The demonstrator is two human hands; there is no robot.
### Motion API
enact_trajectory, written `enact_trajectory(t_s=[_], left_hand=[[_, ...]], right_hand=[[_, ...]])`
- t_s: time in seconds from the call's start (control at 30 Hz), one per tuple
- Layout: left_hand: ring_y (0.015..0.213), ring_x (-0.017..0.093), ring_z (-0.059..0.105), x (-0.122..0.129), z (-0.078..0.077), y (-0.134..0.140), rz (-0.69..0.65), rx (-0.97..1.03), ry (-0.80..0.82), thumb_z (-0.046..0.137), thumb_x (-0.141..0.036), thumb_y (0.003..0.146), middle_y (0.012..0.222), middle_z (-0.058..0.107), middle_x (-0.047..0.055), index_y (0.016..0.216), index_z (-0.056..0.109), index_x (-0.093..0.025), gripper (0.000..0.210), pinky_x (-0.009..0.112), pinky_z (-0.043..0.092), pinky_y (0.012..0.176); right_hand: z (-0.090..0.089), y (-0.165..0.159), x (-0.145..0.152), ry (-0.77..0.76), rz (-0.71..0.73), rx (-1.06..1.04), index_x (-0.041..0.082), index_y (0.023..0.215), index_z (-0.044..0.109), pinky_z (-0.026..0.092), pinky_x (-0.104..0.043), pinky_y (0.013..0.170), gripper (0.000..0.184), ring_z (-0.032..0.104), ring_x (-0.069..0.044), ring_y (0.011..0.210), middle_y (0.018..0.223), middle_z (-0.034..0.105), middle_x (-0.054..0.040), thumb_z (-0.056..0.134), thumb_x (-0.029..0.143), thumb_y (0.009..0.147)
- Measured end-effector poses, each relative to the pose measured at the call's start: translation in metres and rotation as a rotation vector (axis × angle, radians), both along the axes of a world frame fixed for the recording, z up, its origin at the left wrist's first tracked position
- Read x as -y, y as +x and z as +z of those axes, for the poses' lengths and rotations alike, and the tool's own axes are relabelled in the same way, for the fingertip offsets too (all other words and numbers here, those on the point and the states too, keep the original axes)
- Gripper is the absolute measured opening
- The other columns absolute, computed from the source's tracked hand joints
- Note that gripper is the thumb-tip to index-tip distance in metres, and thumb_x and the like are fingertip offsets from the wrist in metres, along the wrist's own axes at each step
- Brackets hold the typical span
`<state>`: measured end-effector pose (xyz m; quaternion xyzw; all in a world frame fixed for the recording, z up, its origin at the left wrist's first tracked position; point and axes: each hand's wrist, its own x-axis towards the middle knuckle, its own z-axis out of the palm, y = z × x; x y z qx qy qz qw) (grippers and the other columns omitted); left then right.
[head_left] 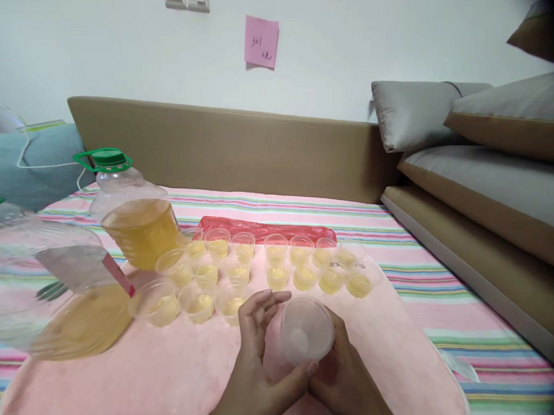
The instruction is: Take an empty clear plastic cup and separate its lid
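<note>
Holding an empty plastic cup (307, 329) low at centre, I see both hands meet on it. My right hand (344, 373) cradles it from five o'clock, fingers wrapped behind; my left hand (254, 352) sits at nine o'clock, fingertips (267, 301) slightly apart at its rim, thumb underneath. Its mouth tilts toward me, with filled cups (238, 273) at twelve o'clock.

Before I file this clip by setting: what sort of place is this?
Probably a bedroom at home: a padded headboard, stacked cushions, and a striped sheet under small cups of yellow liquid.
</note>
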<state>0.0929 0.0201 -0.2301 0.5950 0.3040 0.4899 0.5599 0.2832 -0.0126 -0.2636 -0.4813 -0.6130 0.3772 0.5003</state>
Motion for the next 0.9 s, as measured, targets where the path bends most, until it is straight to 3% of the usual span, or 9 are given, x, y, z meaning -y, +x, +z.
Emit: enact_trajectory(t_s=[0.17, 0.3, 0.4, 0.5, 0.6, 0.73, 0.9], left_hand=[[0.150, 0.032, 0.042, -0.001, 0.004, 0.002, 0.010, -0.003, -0.016, 0.085, -0.040, 0.087, 0.156, 0.043, 0.007, 0.144, 0.024, -0.043, 0.083, 0.065, 0.028, 0.129], [0.153, 0.032, 0.038, -0.002, 0.003, 0.002, 0.012, -0.015, -0.020, 0.085, -0.040, 0.087, 0.156, 0.043, 0.007, 0.146, 0.023, -0.043, 0.086, 0.064, 0.026, 0.130], [0.152, 0.033, 0.038, -0.003, -0.001, 0.000, 0.010, -0.036, 0.011, 0.085, -0.040, 0.087, 0.155, 0.043, 0.007, 0.147, 0.021, -0.044, 0.088, 0.069, 0.022, 0.130], [0.153, 0.034, 0.036, -0.003, -0.004, 0.000, 0.020, -0.079, 0.041, 0.085, -0.043, 0.087, 0.155, 0.041, 0.006, 0.148, 0.020, -0.046, 0.089, 0.071, 0.019, 0.131], [0.154, 0.033, 0.035, -0.002, -0.002, 0.000, 0.023, -0.123, 0.068, 0.083, -0.046, 0.087, 0.155, 0.038, 0.007, 0.149, 0.020, -0.045, 0.088, 0.069, 0.021, 0.132], [0.151, 0.034, 0.041, -0.001, 0.004, 0.001, -0.032, -0.125, 0.101, 0.082, -0.046, 0.086, 0.153, 0.039, 0.012, 0.146, 0.022, -0.037, 0.086, 0.061, 0.037, 0.129], [0.146, 0.031, 0.047, -0.001, 0.005, 0.002, -0.022, -0.063, 0.166, 0.077, -0.029, 0.083, 0.150, 0.046, 0.007, 0.144, 0.024, -0.040, 0.082, 0.059, 0.042, 0.124]], right_hand=[[-0.002, -0.001, 0.000, -0.003, -0.002, 0.006, 0.033, 0.158, 0.033, 0.052, -0.053, 0.116, 0.086, 0.052, -0.036, 0.145, 0.160, 0.050, -0.0133, 0.087, 0.049, 0.093], [-0.001, 0.005, 0.004, -0.038, 0.015, -0.025, 0.032, 0.162, 0.028, 0.049, -0.061, 0.116, 0.114, 0.048, -0.042, 0.147, 0.160, 0.047, -0.0174, 0.101, 0.056, 0.077], [0.008, 0.019, 0.007, -0.043, 0.019, 0.023, 0.033, 0.166, 0.017, 0.041, -0.067, 0.120, 0.127, 0.047, -0.043, 0.146, 0.158, 0.045, -0.0189, 0.097, 0.073, 0.075], [0.028, 0.028, 0.009, 0.106, -0.010, 0.020, 0.033, 0.167, 0.013, 0.039, -0.067, 0.122, 0.118, 0.045, -0.042, 0.147, 0.159, 0.043, -0.0197, 0.084, 0.080, 0.085], [0.047, 0.025, 0.009, 0.228, -0.042, 0.032, 0.035, 0.168, 0.014, 0.042, -0.063, 0.122, 0.106, 0.045, -0.039, 0.149, 0.160, 0.044, -0.0177, 0.082, 0.070, 0.095], [0.063, 0.013, 0.009, 0.271, -0.081, 0.137, 0.034, 0.168, 0.017, 0.047, -0.059, 0.120, 0.102, 0.048, -0.038, 0.147, 0.158, 0.047, -0.0163, 0.086, 0.055, 0.096], [0.074, 0.005, 0.008, 0.274, -0.108, 0.233, 0.036, 0.167, 0.018, 0.055, -0.051, 0.114, 0.098, 0.049, -0.036, 0.146, 0.152, 0.052, -0.0122, 0.086, 0.043, 0.096]])
